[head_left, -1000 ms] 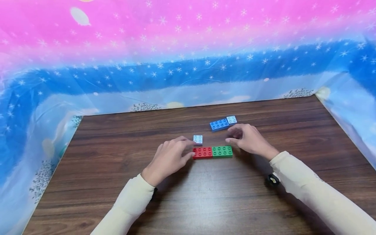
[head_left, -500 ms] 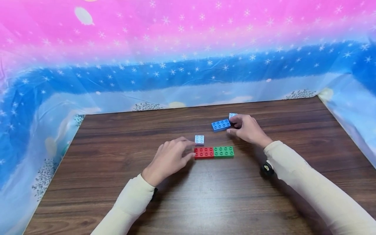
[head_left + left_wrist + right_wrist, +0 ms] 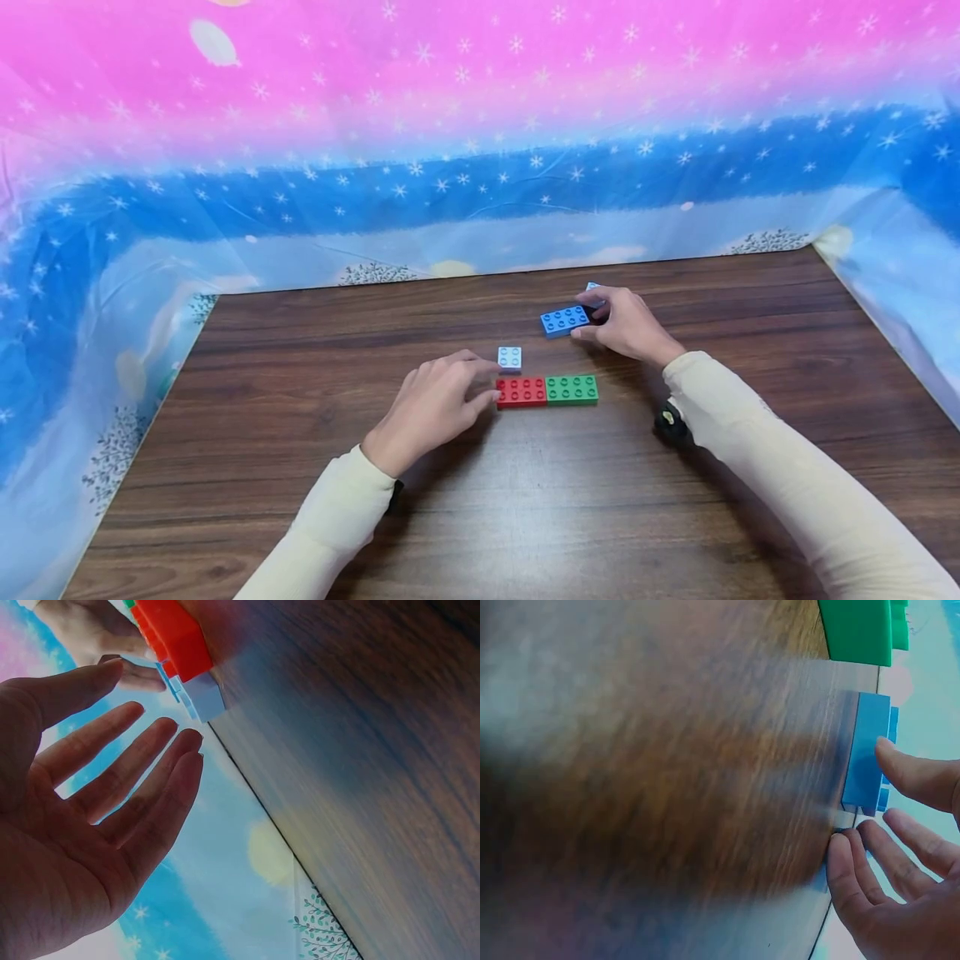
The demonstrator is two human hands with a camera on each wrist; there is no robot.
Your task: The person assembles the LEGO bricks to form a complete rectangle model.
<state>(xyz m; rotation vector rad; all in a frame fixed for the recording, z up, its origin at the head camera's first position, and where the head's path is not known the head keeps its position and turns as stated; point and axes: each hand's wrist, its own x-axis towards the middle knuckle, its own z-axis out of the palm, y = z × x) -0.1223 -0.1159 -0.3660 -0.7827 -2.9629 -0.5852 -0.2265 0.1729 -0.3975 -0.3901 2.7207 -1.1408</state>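
In the head view, a red brick (image 3: 521,392) and a green brick (image 3: 572,389) lie end to end. Behind the red one is a small pale blue brick (image 3: 509,358). My left hand (image 3: 429,404) hovers at the red brick's left end, fingers spread and holding nothing in the left wrist view. Farther back lies a blue brick (image 3: 562,321). Around its right end reaches my right hand (image 3: 632,327), whose thumb overlaps the blue brick (image 3: 866,750) in the right wrist view; whether it touches cannot be told. A second pale brick (image 3: 592,287) is mostly hidden behind that hand.
All bricks lie on a brown wood-grain table (image 3: 285,375). A pink and blue snowflake cloth (image 3: 450,183) hangs along the table's back edge and both sides. Cream sleeves cover my arms, with a dark band (image 3: 670,419) at the right wrist.
My right hand has moved back and left from beside the green brick to the blue brick's right end. The far pale brick has shifted away from the blue one. The left hand stays put.
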